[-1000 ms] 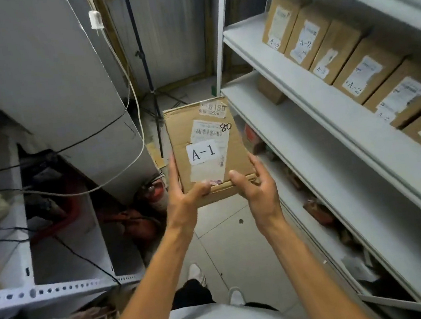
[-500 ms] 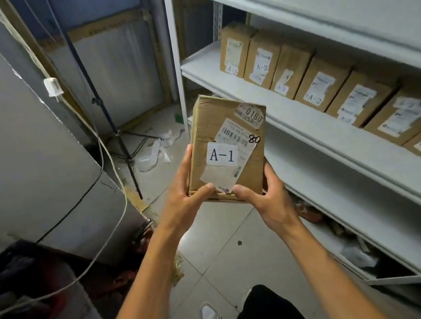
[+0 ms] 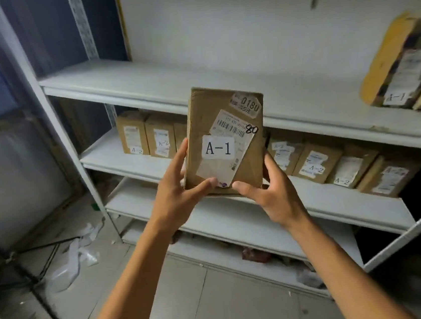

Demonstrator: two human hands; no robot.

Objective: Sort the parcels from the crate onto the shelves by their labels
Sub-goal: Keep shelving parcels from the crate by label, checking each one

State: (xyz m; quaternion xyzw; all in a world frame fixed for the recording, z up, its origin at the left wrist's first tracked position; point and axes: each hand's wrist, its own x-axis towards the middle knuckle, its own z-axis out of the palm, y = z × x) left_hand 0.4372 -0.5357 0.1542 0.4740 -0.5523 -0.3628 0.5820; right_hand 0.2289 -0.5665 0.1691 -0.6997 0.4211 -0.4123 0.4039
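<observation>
Facing the shelves point(image 3: 159, 86) — A-1 parcel point(image 3: 224, 142) upright, left hand point(image 3: 178, 189) and right hand point(image 3: 273, 191) fingers pinching its lower corners.

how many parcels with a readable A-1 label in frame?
2. One parcel is held upright in both hands, centre frame. One parcel leans on the upper shelf, far right. A parcel beside it is cut off, label unreadable.

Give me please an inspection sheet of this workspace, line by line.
Surface: white shelves, upper level mostly bare.
Job's things: parcel labelled A-1, held upright; A-1 parcel on the upper shelf at right; A-2 parcels on the level below.
Clutter: crumpled plastic on the floor.
Grips: left hand and right hand hold the parcel's lower edge.
Cables: nothing seen.
Surroundings: black stand leg, tiled floor.
</observation>
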